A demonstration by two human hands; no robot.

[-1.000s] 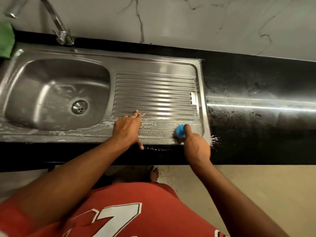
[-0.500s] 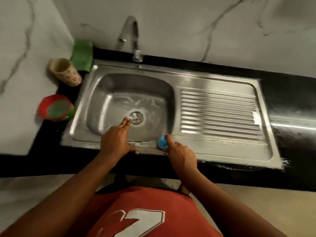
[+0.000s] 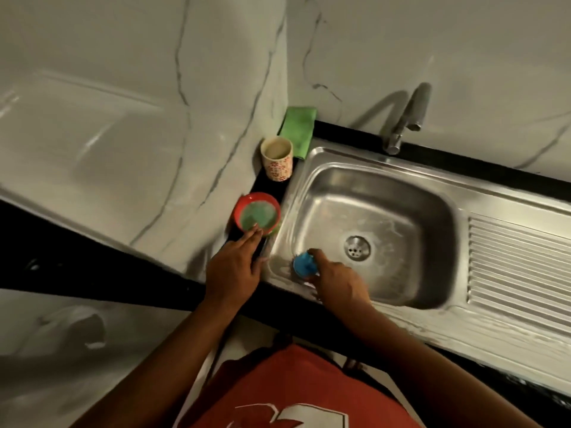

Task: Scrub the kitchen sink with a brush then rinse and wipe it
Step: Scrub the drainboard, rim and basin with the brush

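At near-left sink corner, right hand gripping blue brush, left hand straight-fingered (fingertips touching red bowl).

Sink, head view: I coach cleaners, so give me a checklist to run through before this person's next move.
1. Grip on brush: ok, the right hand holds it against the front left of the basin.
2. Left hand out of the brush's way: ok, fingers straight, tips at the near rim of the red bowl.
3. Suds in basin: ok, white streaks on its floor.
4. Tap off while scrubbing: ok, no stream shows.
5. Cloth ready for wiping: ok, lying by the wall behind the cup.
6. Drain free: cannot tell, too blurred.
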